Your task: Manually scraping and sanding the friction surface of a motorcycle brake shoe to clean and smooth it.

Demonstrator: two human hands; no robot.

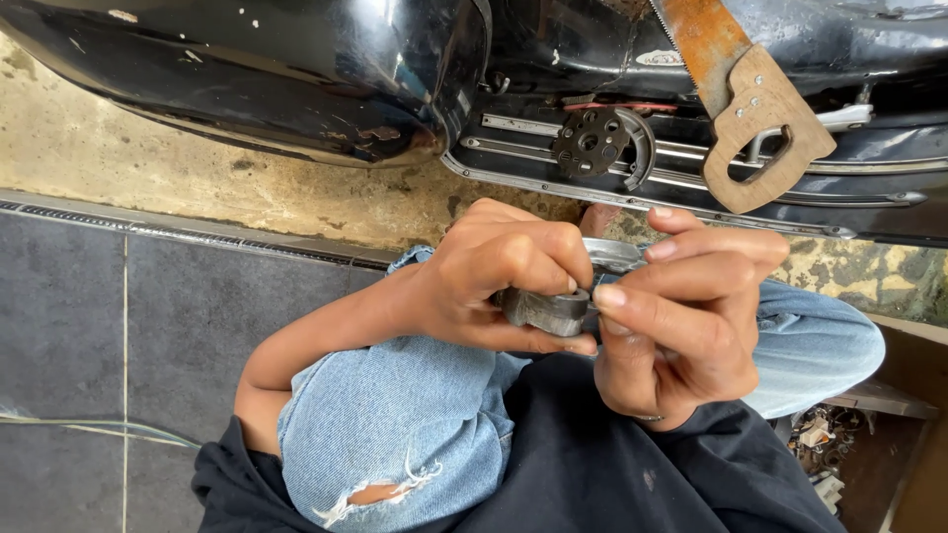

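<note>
Above the knees, left hand [494, 271] and right hand [681, 316] both clench a grey metal part [548, 308], its fitting apparently unfinished.

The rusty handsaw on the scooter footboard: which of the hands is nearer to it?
Right. The right hand is just below the handsaw, holding the metal part; the left hand is farther left.

A black scooter footboard [691, 163] with metal strips is seen; on it are laid a dark round perforated metal part [591, 141] and a rusty handsaw [736, 94] with a wooden handle.
</note>
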